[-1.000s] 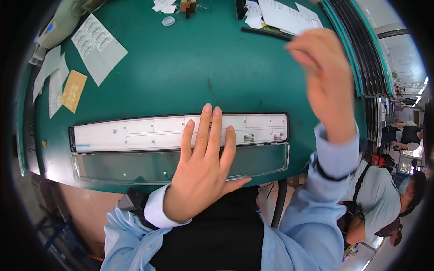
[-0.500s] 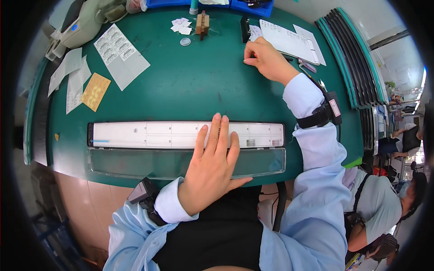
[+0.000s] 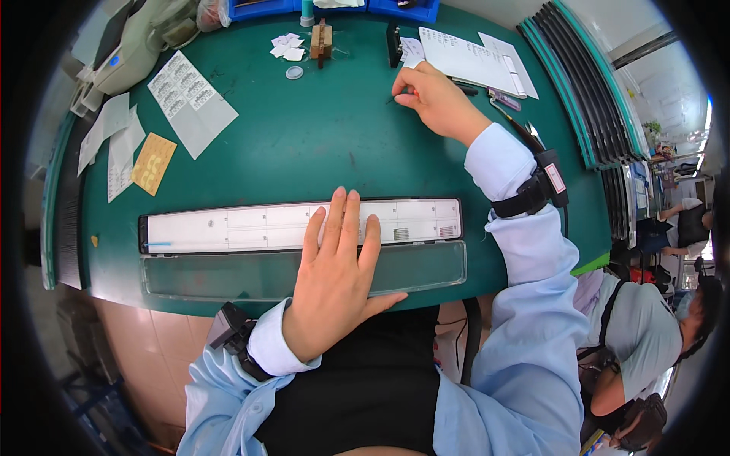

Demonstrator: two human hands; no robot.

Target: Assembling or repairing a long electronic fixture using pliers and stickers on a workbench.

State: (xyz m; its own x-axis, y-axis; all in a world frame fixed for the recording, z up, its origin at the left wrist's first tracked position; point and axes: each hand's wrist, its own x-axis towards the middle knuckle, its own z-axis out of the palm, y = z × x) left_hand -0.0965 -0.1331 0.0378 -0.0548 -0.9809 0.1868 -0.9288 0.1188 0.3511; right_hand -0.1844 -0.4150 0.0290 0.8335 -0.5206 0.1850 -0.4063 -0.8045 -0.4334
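Note:
A long, narrow case (image 3: pixel 182 231) lies open near the front edge of the green table, a white sheet printed with a grid inside it. Its clear lid (image 3: pixel 228 275) is folded down toward me. My left hand (image 3: pixel 331 285) rests palm down across the case, fingers stretched out and slightly apart, covering part of the sheet. Short dark lines and a blue strip (image 3: pixel 160 244) show on the sheet. Farther off to the right, my right hand (image 3: pixel 430 99) is closed in a pinch above the table. Something thin and dark just shows at its fingertips, too small to name.
Paper sheets (image 3: pixel 487 61), a small black block (image 3: pixel 394 44) and pens lie beyond my right hand. A wooden block (image 3: pixel 320 43), white paper scraps and a round disc (image 3: pixel 294 73) sit at the back. Printed sheets (image 3: pixel 190 106) and a tan card (image 3: pixel 153 164) lie left. Stacked trays (image 3: pixel 582 91) stand right.
The whole view has shifted a little, so the table's things sit farther left. My right hand stays pinched, and a thin dark tip now shows at its fingers. My left hand stays on the case.

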